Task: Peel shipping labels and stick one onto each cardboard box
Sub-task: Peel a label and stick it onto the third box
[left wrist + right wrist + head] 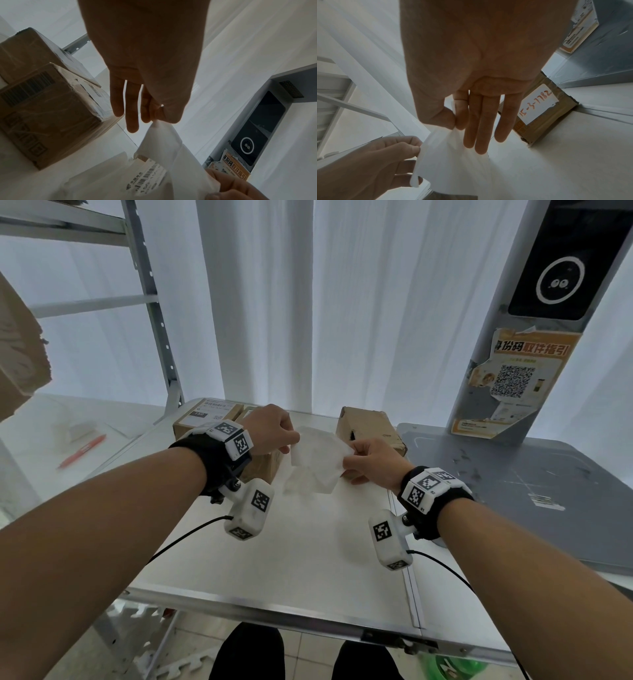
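A white label sheet [318,462] hangs above the table between both hands. My left hand [291,445] pinches its left top corner with thumb and forefinger [145,116]; the other fingers are straight. My right hand [347,460] pinches the right edge [455,125]. In the left wrist view a printed part with barcodes [147,175] shows under the plain sheet [164,146]. Two cardboard boxes [205,416] [263,470] stand behind and below my left hand; the far one bears a label. A third box [370,426] by my right hand carries a white sticker with red handwriting [539,105].
The white table [274,559] has a metal front edge. A grey kiosk with a dark screen and an orange QR poster [513,378] stands on a grey platform [513,484] at right. A red pen [82,450] lies far left, beside a metal shelf upright [154,320].
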